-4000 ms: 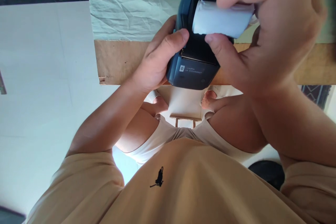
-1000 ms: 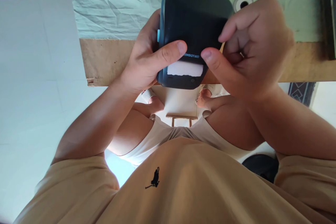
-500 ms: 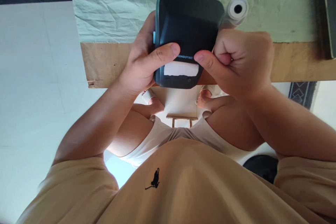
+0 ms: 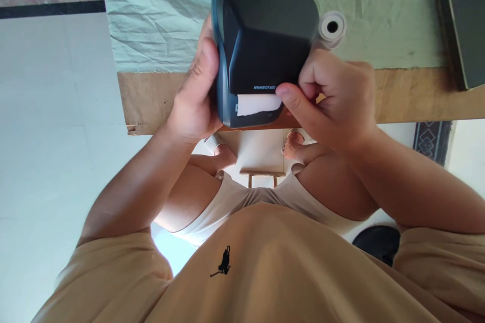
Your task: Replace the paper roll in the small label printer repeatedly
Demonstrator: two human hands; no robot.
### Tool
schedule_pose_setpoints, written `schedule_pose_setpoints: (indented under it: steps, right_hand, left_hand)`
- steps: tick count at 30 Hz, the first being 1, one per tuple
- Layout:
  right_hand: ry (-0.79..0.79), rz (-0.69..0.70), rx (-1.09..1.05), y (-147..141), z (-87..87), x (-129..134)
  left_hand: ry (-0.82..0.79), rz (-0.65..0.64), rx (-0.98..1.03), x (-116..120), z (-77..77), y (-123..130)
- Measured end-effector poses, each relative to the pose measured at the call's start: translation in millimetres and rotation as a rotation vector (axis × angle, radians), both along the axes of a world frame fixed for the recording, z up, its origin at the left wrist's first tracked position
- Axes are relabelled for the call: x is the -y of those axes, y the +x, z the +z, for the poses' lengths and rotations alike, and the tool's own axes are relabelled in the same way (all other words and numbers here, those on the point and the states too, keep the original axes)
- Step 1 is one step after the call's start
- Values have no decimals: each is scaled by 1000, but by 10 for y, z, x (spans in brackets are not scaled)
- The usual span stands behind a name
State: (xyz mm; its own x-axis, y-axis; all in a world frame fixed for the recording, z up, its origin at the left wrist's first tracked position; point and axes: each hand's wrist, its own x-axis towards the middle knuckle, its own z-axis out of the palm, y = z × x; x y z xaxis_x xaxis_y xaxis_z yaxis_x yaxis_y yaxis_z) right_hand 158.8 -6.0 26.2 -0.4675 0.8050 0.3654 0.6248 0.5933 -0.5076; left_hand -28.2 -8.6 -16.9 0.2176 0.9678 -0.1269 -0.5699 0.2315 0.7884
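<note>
A dark label printer [image 4: 271, 40] marked NIIMBOT is held up over the table's front edge, its top tilted to the right. White label paper [image 4: 258, 104] sticks out of the slot at its near end. My left hand [image 4: 197, 91] grips the printer's left side, thumb along the side wall and the other fingers hidden behind. On the right, my right hand [image 4: 335, 96] is closed on the printer's right edge, with the thumb tip beside the slot and the curled fingers partly hidden. Just beyond that hand stands a white paper roll [image 4: 332, 29] with a dark core.
A pale green cloth [image 4: 382, 15] covers most of the wooden table [image 4: 151, 98]. A dark flat box-like object [image 4: 464, 25] lies at the far right. Below the table edge are my legs and a small wooden stool-like piece [image 4: 262, 173]. A patterned mat [image 4: 432, 141] lies on the floor.
The printer has turned so its left side shows more. My left thumb has moved off its top to the side. My right hand has shifted slightly left.
</note>
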Motion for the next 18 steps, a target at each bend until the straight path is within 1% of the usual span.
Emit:
schedule_pose_setpoints:
  steps: [2,6,8,10,13,15,17,18]
  right_hand:
    - [-53,21,-2,-4,-23,-21]
    - [-166,47,27,-9,-46,-45]
    - [-194,54,35,-9,-43,-43]
    - [-195,65,30,-10,-38,-35]
    - [-133,72,2,-10,-37,-22]
    - [-92,75,-9,-8,-42,-19]
    - [-90,82,-5,-4,-47,-21]
    - [-98,85,-2,-2,-49,-23]
  left_hand:
    - [8,-8,-24,-4,33,35]
    - [-21,71,-12,-15,39,93]
    - [-19,93,-6,-9,40,107]
    - [-1,86,10,0,55,103]
    - [24,44,15,1,88,67]
    - [7,17,-15,-9,101,41]
    - [-15,-15,-43,-19,100,32]
    - [-20,2,-48,-22,94,36]
